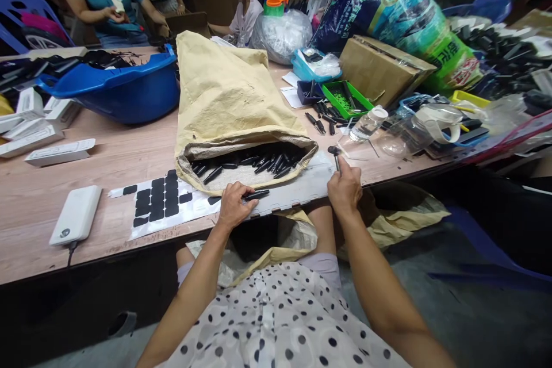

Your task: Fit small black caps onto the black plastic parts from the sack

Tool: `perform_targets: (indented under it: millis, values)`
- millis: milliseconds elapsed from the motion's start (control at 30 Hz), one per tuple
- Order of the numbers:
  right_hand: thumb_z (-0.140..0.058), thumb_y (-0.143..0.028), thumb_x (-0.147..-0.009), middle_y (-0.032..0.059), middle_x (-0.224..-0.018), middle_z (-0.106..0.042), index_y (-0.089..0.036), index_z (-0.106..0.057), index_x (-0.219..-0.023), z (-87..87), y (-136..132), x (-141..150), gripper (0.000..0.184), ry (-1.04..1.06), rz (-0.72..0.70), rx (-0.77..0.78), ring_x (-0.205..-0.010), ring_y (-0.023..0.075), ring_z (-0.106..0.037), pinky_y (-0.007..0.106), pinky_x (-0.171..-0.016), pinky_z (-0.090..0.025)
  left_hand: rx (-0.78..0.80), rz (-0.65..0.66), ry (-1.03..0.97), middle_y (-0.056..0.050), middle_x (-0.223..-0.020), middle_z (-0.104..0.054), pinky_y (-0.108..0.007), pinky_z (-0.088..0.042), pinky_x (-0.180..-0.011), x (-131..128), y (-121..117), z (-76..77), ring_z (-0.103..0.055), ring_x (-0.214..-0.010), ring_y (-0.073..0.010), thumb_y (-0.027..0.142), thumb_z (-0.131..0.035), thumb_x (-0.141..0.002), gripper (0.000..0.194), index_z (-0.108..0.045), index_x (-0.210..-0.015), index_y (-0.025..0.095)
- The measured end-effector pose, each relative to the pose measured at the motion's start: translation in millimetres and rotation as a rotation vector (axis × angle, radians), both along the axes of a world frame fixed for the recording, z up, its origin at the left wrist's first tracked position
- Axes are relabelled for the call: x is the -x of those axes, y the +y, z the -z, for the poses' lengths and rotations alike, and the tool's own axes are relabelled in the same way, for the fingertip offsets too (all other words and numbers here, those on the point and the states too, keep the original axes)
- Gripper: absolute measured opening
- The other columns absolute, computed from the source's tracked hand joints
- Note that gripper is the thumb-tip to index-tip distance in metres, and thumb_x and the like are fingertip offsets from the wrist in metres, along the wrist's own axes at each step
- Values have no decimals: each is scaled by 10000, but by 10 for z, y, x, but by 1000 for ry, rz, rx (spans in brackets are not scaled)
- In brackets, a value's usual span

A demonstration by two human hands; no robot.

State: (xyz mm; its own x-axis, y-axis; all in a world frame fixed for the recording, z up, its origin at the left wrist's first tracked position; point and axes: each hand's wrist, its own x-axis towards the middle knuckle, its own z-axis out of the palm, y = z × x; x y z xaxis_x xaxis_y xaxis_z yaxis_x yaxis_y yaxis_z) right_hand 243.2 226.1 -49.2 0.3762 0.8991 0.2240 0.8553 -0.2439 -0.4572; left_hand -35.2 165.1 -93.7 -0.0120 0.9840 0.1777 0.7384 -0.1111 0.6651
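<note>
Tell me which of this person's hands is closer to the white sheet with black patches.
Left. The left hand is just right of the white sheet; the right hand is much farther right, past the tan sack's open mouth.

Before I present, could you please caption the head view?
Left hand holding black tube, right hand holding small object, near open sack.

On the wood-grained tabletop (125, 169), slim black cylindrical pieces (276, 164) lie in the mouth of a beige woven sack (228, 86). Left of it sits a wide blue plastic basin (129, 98). A white rectangular cabled device (77, 213) lies before the basin, left of a white sticker sheet (190, 214). Right of the sack, a brown cardboard box (375, 69) stands behind a green plastic tray (361, 112).
</note>
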Motion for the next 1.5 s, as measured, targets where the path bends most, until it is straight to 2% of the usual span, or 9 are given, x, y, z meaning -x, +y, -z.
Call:
perform_targets:
  millis: [267, 433, 567, 733, 867, 1100, 1200, 1367, 1500]
  values:
    - [-443, -119, -925, 164, -1107, -542, -228, -683, -1327, 147, 393, -104, 481, -134, 110, 185, -1074, 304, -485, 381, -839, -396, -123, 26, 60, -36, -810, -629, -339, -419, -785, 44, -33, 4, -531, -815, -202, 304, -758, -800, 131, -732, -899, 222]
    - [-421, -135, -934, 199, -1161, -540, -195, -635, -1387, 186, 341, 3, 505, -170, 97, 145, -1072, 323, -485, 434, -864, -393, -478, 193, 165, -50, -833, -640, -329, -383, -726, -120, -507, -49, -537, -778, -184, 319, -646, -914, 136, -698, -908, 193]
    - [-420, -149, -933, 196, -1153, -539, -179, -634, -1381, 216, 341, -1, 497, -203, 100, 137, -1066, 321, -489, 424, -853, -392, -492, 185, 249, -85, -943, -651, -352, -390, -783, -308, -860, -11, -571, -873, -218, 356, -610, -933, 219, -708, -1028, 185]
    - [-430, -155, -932, 186, -1127, -537, -165, -641, -1361, 280, 361, -22, 479, -249, 106, 102, -1045, 309, -492, 403, -842, -385, -469, -234, 259, -100, -963, -631, -378, -390, -835, -126, -442, -90, -548, -908, -246, 350, -611, -930, 236, -729, -1063, 194]
    - [-429, -157, -935, 189, -1145, -543, -172, -637, -1370, 293, 370, -21, 482, -243, 102, 116, -1047, 314, -495, 413, -848, -386, -114, -643, 237, -141, -1060, -610, -487, -395, -919, 258, 122, -287, -503, -1040, -336, 280, -638, -875, 268, -728, -1104, 173]
    - [-433, -166, -931, 185, -1143, -542, -179, -638, -1360, 287, 369, -21, 476, -222, 94, 112, -1052, 312, -489, 407, -847, -374, 101, -722, 197, -176, -1075, -605, -590, -367, -992, 466, 277, -269, -469, -1142, -410, 236, -674, -809, 164, -706, -938, 141]
    - [-431, -169, -933, 183, -1139, -539, -189, -650, -1339, 284, 366, -22, 462, -213, 91, 110, -1050, 311, -485, 410, -851, -371, -95, -634, 197, -142, -1025, -640, -546, -377, -962, 391, 134, -241, -506, -1076, -366, 296, -629, -859, 179, -705, -958, 167]
    - [-433, -161, -923, 188, -1145, -536, -186, -641, -1354, 284, 362, -16, 479, -193, 96, 99, -1057, 320, -474, 425, -854, -370, -262, -70, 217, -48, -928, -695, -375, -387, -832, 102, -123, -213, -565, -899, -234, 331, -665, -884, 139, -724, -944, 221]
    - [-426, -149, -923, 188, -1152, -532, -187, -644, -1349, 296, 379, -21, 480, -167, 100, 95, -1071, 321, -469, 435, -872, -374, -190, -30, 231, -42, -888, -690, -355, -374, -786, -10, -162, -68, -557, -879, -225, 292, -713, -860, 113, -742, -955, 238]
